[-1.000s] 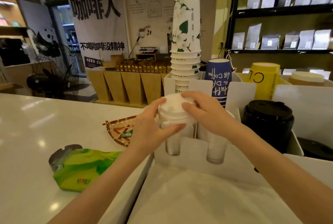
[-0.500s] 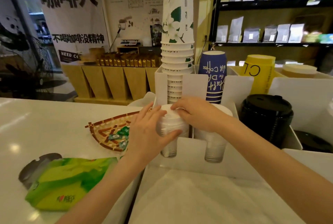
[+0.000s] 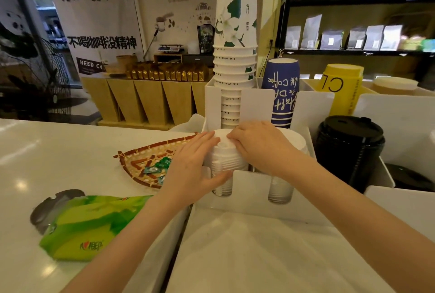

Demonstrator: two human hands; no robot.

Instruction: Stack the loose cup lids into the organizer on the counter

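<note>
The left hand (image 3: 196,165) wraps the left side of a stack of white lids (image 3: 223,160), its thumb across the front of the stack and its fingers curled around the far side, so it is clamped on the lids. The right hand (image 3: 259,145) lies over the top of the same stack, fingertips pressed on the uppermost lid, closed on it from above. The stack stands in the left front slot of the white organizer (image 3: 254,189), its lower lids showing through the slot's cut-out; too many to count singly. A second column of white lids (image 3: 281,190) sits in the slot just to the right, partly hidden by the right wrist. Behind these rise two columns of paper cups in the organizer's rear compartments: a tall white stack with green flower print (image 3: 235,33) and a shorter blue stack (image 3: 282,94). Further right stand one yellow cup stack (image 3: 341,87) and one stack of black lids (image 3: 349,144). On the white bench (image 3: 58,151) to the left lie one woven fan-shaped tray (image 3: 146,160) holding a few green-wrapped sweets, and one green tissue packet (image 3: 91,224) nearer the camera.
</note>
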